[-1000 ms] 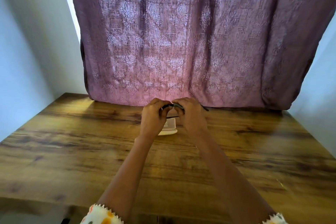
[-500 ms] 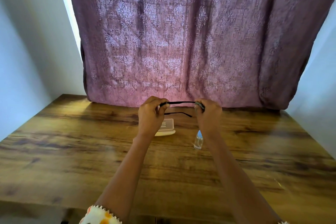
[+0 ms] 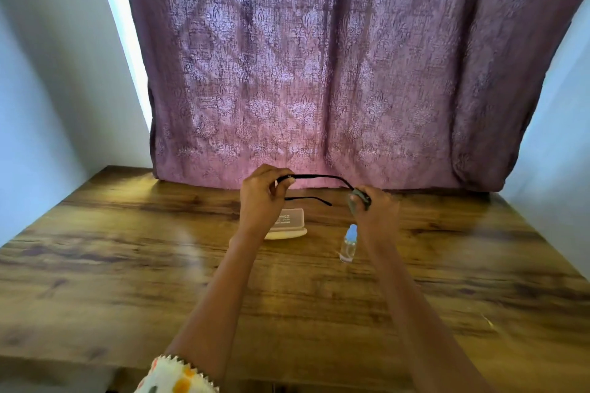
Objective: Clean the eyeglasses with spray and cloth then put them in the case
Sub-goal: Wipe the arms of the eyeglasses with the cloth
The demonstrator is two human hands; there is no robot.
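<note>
Black-framed eyeglasses (image 3: pixel 316 176) are held in the air above the far middle of the wooden table (image 3: pixel 127 265). My left hand (image 3: pixel 260 198) pinches the frame at its left hinge. The near temple arm sticks out to the right below it. My right hand (image 3: pixel 375 206) holds a grey cloth (image 3: pixel 359 199) wrapped around the tip of the far temple arm. A pale glasses case (image 3: pixel 292 225) lies on the table under my left hand, partly hidden by it. A small clear spray bottle (image 3: pixel 348 244) with a blue cap stands upright by my right wrist.
A purple patterned curtain (image 3: pixel 319 73) hangs along the table's far edge. Pale walls close in on the left and right. Bare wood stretches on both sides and in front of my arms.
My hands have moved apart. The right hand slid with the cloth along the temple arm to its tip, which uncovered the spray bottle. The left hand kept its hold.
</note>
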